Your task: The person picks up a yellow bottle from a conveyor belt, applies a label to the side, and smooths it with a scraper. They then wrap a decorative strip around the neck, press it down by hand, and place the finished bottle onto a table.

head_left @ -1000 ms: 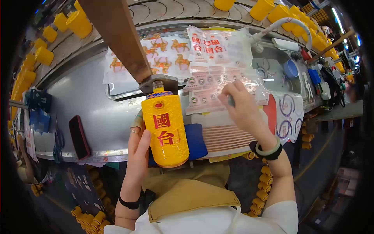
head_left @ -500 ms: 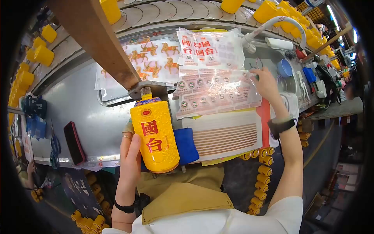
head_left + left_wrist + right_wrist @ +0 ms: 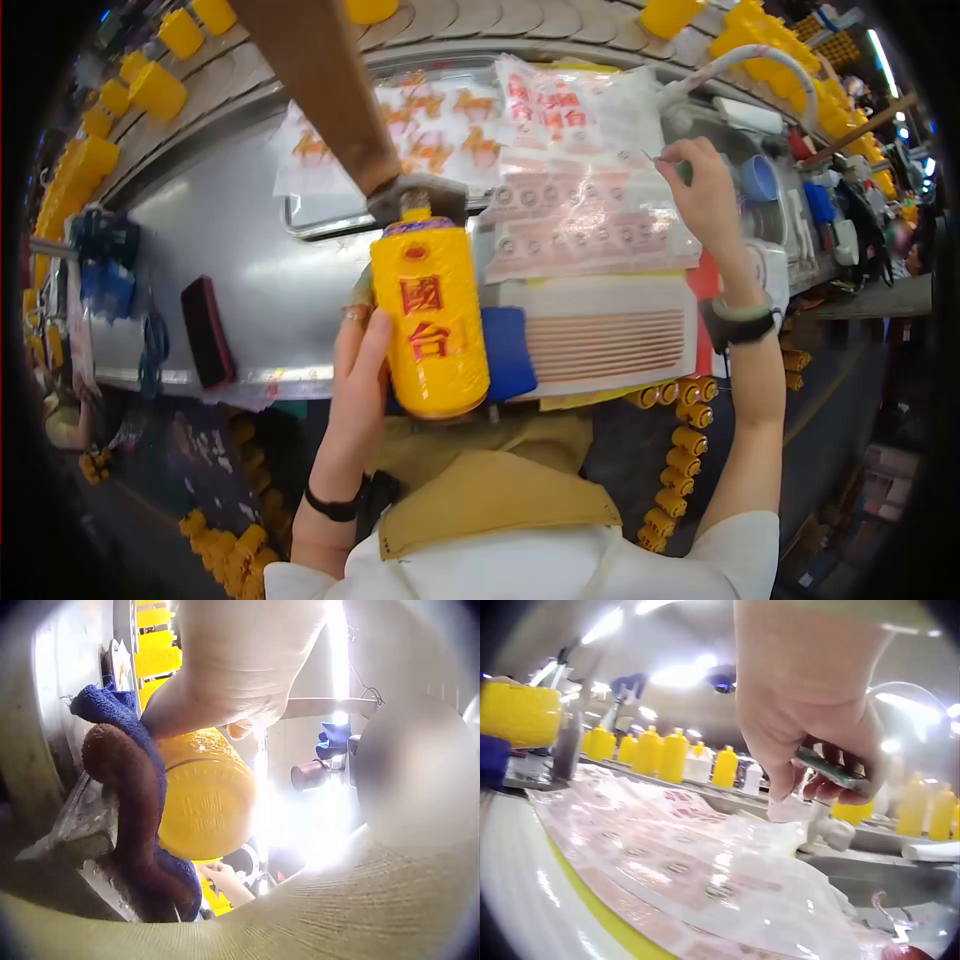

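A yellow bottle [image 3: 437, 365] with red characters on its front leans bottom-towards me, its clear neck at a metal bracket on a wooden arm. My left hand [image 3: 355, 375] holds its left side, thumb towards the front; the left wrist view shows the bottle's round base [image 3: 210, 806]. My right hand [image 3: 705, 190] is over the right edge of the clear decal sheets [image 3: 590, 235]. In the right wrist view, a flat green piece [image 3: 832, 771] sits within its curled fingers, and a small pale bit [image 3: 784, 810] shows at the fingertips; what that bit is I cannot tell.
A blue cloth [image 3: 508, 350] lies right of the bottle, beside a sheet of brown stripes [image 3: 605, 340]. Deer decals [image 3: 430, 145] lie behind the wooden arm [image 3: 320, 90]. A phone [image 3: 206, 330] is on the left; a blue bowl [image 3: 760, 178] stands at right. Yellow bottles line the conveyor.
My right hand has moved right and back from over the middle of the clear sheets to their right edge. The left hand keeps holding the bottle; the head view has shifted.
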Demonstrator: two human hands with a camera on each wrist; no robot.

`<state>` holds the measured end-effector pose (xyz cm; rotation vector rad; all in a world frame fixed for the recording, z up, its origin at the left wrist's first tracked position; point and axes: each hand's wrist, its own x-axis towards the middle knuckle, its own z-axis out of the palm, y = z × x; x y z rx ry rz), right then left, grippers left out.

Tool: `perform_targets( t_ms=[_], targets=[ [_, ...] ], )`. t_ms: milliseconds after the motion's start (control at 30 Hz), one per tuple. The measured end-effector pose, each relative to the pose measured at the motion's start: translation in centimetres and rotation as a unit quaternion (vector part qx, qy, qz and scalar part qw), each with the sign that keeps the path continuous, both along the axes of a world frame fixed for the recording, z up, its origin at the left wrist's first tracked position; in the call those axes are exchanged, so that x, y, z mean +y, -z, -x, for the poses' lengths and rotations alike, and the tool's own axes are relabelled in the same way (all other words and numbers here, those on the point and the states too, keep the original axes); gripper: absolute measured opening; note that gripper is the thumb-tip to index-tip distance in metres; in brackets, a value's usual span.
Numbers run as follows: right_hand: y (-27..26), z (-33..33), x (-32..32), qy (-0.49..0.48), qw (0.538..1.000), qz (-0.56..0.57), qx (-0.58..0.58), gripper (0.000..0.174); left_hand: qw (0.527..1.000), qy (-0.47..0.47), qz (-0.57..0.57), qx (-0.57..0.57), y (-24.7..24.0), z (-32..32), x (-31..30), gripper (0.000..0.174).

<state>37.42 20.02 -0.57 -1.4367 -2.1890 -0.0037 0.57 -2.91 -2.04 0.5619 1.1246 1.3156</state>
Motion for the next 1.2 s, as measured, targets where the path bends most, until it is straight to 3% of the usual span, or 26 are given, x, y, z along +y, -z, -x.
perform_targets(
  t_ms=[167, 267, 367, 500, 533, 567, 633, 667, 700, 767, 833, 900, 1033, 1133, 1200],
  targets=[
    [-6.9, 11.4, -11.2, -0.163, 0.97, 0.137, 0.118, 0.013, 1.0, 0.003, -0.019, -0.021, -0.4, -0.1, 0.1, 0.057],
    [-8.5, 14.5, -15.7, -0.246, 0.93, 0.214, 0.169, 0.018, 0.995, 0.035, -0.081, -0.057, -0.2, 0.3, -0.7, 0.064],
    [-8.2, 16.2, -17.8, -0.31, 0.889, 0.28, 0.187, 0.02, 0.99, 0.059, -0.13, -0.018, 0.1, 0.6, -1.7, 0.067],
    [-6.6, 17.2, -18.1, -0.293, 0.899, 0.295, 0.136, 0.021, 0.979, 0.105, -0.173, 0.019, 0.1, 0.9, -2.8, 0.095],
    [-6.0, 17.4, -18.1, -0.284, 0.905, 0.288, 0.134, 0.022, 0.985, 0.077, -0.154, 0.027, -0.2, 0.5, -3.2, 0.101],
    [-5.7, 17.5, -18.1, -0.276, 0.91, 0.281, 0.132, 0.023, 0.985, 0.074, -0.154, 0.027, -0.5, 0.4, -3.4, 0.101],
    [-5.9, 17.9, -18.1, -0.252, 0.915, 0.278, 0.146, 0.024, 0.979, 0.105, -0.108, 0.134, -0.8, 0.2, -3.5, 0.09],
    [-6.0, 18.0, -18.2, -0.225, 0.921, 0.275, 0.162, 0.025, 0.98, 0.092, -0.117, 0.128, -0.8, -0.2, -3.5, 0.079],
    [-5.8, 17.9, -18.1, -0.224, 0.921, 0.275, 0.161, 0.025, 0.981, 0.092, -0.117, 0.127, -1.1, -0.2, -3.5, 0.079],
    [-4.9, 17.5, -17.9, -0.112, 0.917, 0.288, 0.254, 0.025, 0.984, 0.097, -0.099, 0.113, -1.5, -0.2, -3.5, 0.08],
    [-4.1, 17.3, -18.3, -0.096, 0.899, 0.307, 0.298, 0.021, 0.984, 0.099, -0.1, 0.108, -1.2, 0.1, -3.5, 0.08],
    [-3.5, 17.7, -19.0, -0.067, 0.833, 0.388, 0.39, 0.023, 0.984, 0.102, -0.099, 0.105, -1.1, 0.3, -3.5, 0.08],
    [-1.4, 18.3, -20.2, -0.047, 0.773, 0.442, 0.452, 0.033, 0.986, 0.103, -0.088, 0.1, -1.1, 0.5, -3.5, 0.081],
    [-1.0, 18.6, -20.3, -0.045, 0.793, 0.413, 0.445, 0.036, 0.988, 0.099, -0.084, 0.085, -1.1, 0.4, -3.6, 0.083],
    [-1.4, 18.6, -20.4, -0.038, 0.782, 0.425, 0.453, 0.035, 0.989, 0.096, -0.08, 0.076, -1.1, 0.4, -3.6, 0.084]
  ],
)
